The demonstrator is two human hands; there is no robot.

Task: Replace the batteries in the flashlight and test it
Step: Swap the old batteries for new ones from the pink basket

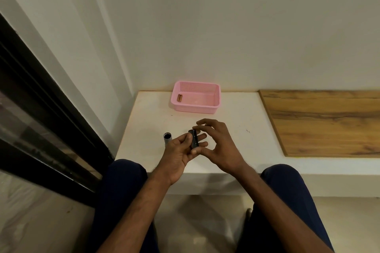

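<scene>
My left hand grips a short black cylinder, the battery holder, tilted up over the white ledge. My right hand is at the holder's top end, thumb and forefinger pinched on a small piece there; what that piece is stays unclear. The grey flashlight tube stands upright on the ledge just left of my left hand, its open dark end facing up. Two copper-coloured batteries lie side by side in the left end of the pink basket.
The white ledge meets a wood-grain panel on the right. A wall rises behind the basket. A dark-framed glass door runs along the left. My knees in dark trousers sit below the ledge's front edge.
</scene>
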